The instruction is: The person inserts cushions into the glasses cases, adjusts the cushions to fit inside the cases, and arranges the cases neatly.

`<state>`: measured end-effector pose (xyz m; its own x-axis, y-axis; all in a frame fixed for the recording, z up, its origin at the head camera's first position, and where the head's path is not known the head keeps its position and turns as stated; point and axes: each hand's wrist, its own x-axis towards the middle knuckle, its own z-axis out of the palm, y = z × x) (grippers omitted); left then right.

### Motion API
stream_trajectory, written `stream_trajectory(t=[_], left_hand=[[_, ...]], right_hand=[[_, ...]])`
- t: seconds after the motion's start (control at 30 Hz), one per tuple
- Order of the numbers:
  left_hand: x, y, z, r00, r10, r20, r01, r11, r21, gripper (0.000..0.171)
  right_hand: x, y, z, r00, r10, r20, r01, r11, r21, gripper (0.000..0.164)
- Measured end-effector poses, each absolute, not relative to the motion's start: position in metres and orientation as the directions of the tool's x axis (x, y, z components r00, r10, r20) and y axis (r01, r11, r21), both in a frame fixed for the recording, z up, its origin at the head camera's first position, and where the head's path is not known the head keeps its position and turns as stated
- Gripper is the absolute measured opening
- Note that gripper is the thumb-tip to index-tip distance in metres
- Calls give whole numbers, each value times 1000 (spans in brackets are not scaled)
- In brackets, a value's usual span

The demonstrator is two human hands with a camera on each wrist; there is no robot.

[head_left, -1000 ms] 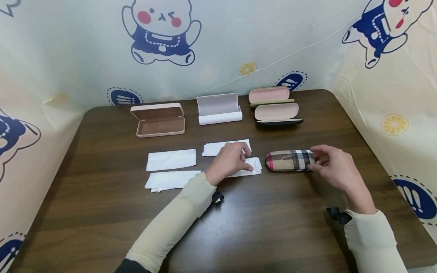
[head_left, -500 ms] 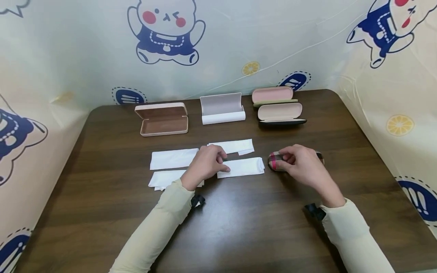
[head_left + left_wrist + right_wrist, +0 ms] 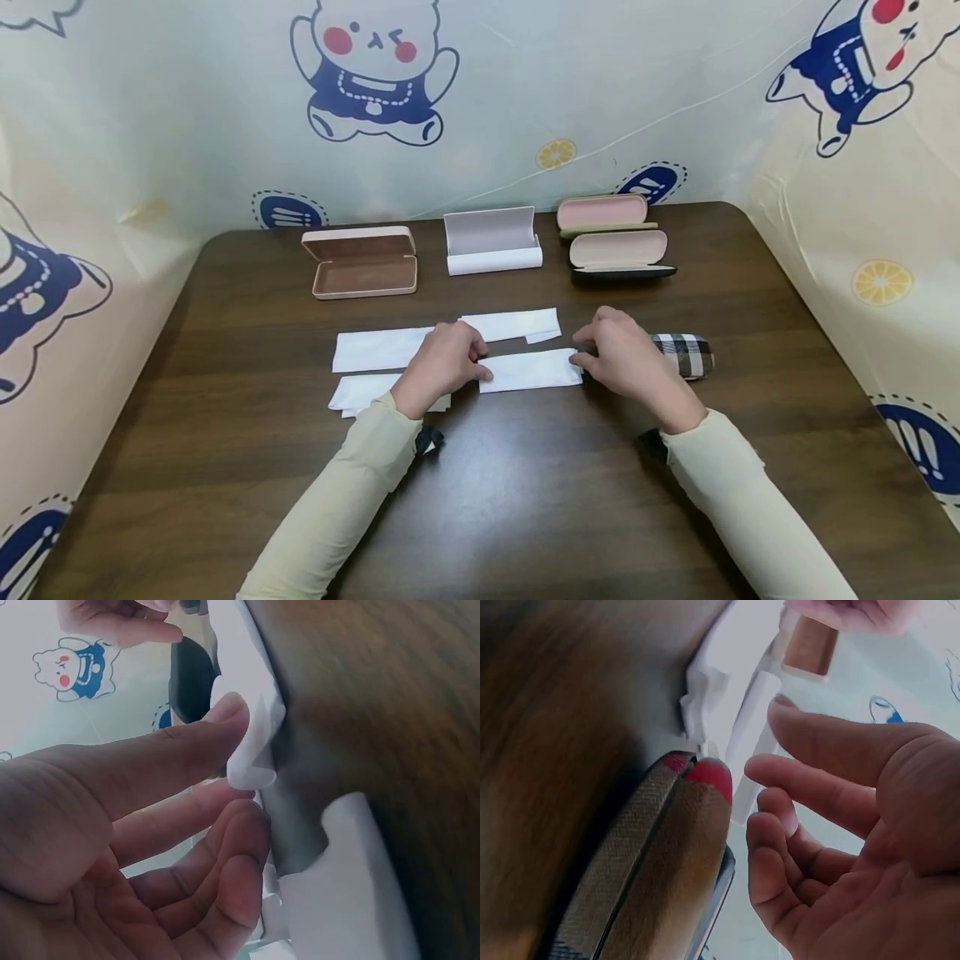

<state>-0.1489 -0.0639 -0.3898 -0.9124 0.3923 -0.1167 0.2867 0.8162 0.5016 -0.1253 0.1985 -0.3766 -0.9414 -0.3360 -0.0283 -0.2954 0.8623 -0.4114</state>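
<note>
My left hand (image 3: pixel 442 362) is at the left end of a folded white cloth (image 3: pixel 531 371), its thumb (image 3: pixel 229 712) and forefinger pinching that end in the left wrist view. Over the cloth's right end reaches my right hand (image 3: pixel 622 358); its thumb and fingers stand apart with nothing between them in the right wrist view. Just right of that hand lies a closed plaid glasses case (image 3: pixel 684 357), partly hidden by the hand in the head view. Its red-striped end (image 3: pixel 709 776) points at the cloth.
Other folded white cloths (image 3: pixel 378 350) lie left of and behind this one. Along the table's back edge stand a brown-lined glasses case (image 3: pixel 363 279), a white case (image 3: pixel 495 262), a green case (image 3: pixel 607 227) and a black case (image 3: pixel 624 272), all with lids up.
My right hand has moved left, off the plaid glasses case to the front cloth's right end. My left hand has moved left to that cloth's left end.
</note>
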Motion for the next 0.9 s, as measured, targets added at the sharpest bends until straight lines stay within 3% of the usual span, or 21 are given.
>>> stream_trajectory(t=[0.23, 0.4, 0.73, 0.9], left_hand=[[-150, -64, -396, -914, 388, -116, 289, 825, 485, 24], [-151, -63, -398, -908, 401, -117, 301, 822, 483, 21], [-154, -62, -400, -896, 429, -116, 307, 787, 535, 17], [-155, -67, -395, -888, 444, -122, 269, 714, 646, 11]], right_hand=[[-133, 191, -385, -916, -401, -17, -383, 886, -261, 26], [-136, 192, -389, -901, -432, -23, -418, 883, -215, 19], [-138, 197, -392, -922, -384, -54, -345, 877, -335, 9], [-138, 200, -390, -935, -352, -45, -298, 846, -442, 8]])
